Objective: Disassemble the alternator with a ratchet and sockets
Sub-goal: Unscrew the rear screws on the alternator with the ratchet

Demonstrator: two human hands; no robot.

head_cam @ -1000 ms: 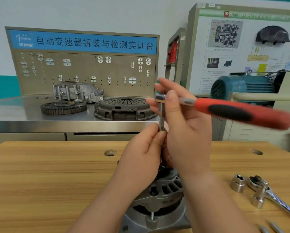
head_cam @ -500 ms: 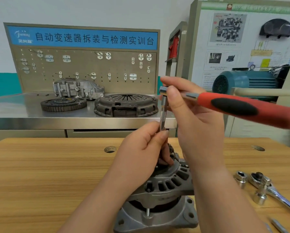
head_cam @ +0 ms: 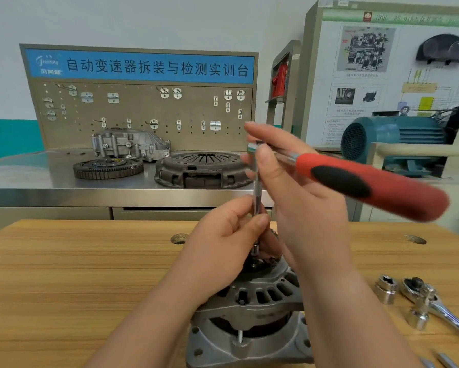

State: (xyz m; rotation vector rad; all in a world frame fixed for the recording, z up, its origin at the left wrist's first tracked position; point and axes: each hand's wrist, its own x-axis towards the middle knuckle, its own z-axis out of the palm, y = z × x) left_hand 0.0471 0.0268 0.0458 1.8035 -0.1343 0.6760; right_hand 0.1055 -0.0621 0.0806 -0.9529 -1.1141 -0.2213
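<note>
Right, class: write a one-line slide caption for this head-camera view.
Left hand pinches the extension bar over the alternator while the right hand holds the red-handled ratchet at its head.

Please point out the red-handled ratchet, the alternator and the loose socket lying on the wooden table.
red-handled ratchet [head_cam: 403,193]: head view, on its red grip.
alternator [head_cam: 262,294]: head view, on the slotted housing.
loose socket [head_cam: 386,293]: head view, on its side wall.

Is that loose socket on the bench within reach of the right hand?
Probably yes: the socket lies on the bare bench beside that forearm, nothing between. But the right hand grips the red-handled ratchet, so it must let go first.
</note>
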